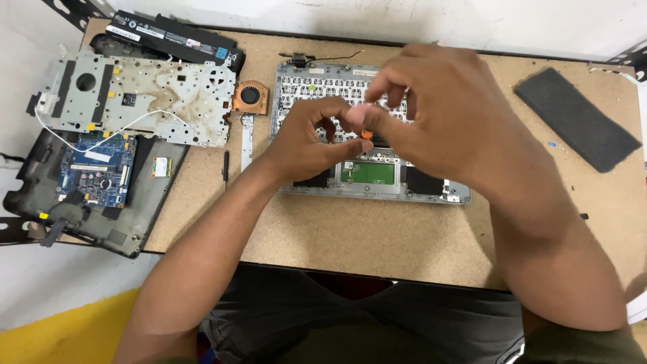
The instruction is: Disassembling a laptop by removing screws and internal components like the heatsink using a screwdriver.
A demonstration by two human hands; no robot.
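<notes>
1. Particleboard makes up the bench top (323,236), set against a white wall, and the person sits close to its near edge so both forearms can reach over the work.
2. Nearest the person, the silver laptop palmrest frame (373,176) lies underside up, square to the edge, which puts its green touchpad board (367,172) and the back of the keyboard within easy reach.
3. Above that frame the left hand (306,138) curls with its fingertips pinched together, meeting the right hand (431,114), whose thumb and forefinger close on a small orange piece (366,134). It is held up over the frame, between the two hands; what exactly it is I cannot tell.
4. Off to the left, removed parts are laid aside: a black bottom case (101,229) carrying a blue mainboard (94,165), with a stained metal plate (135,101) lying across its far end.
5. A copper-coloured fan (250,96) sits between the plate and the frame.
6. Farther back a black battery pack (172,37) lies along the wall edge.
7. Well apart on the right rests a dark grey foam pad (576,118), out of the working area.
</notes>
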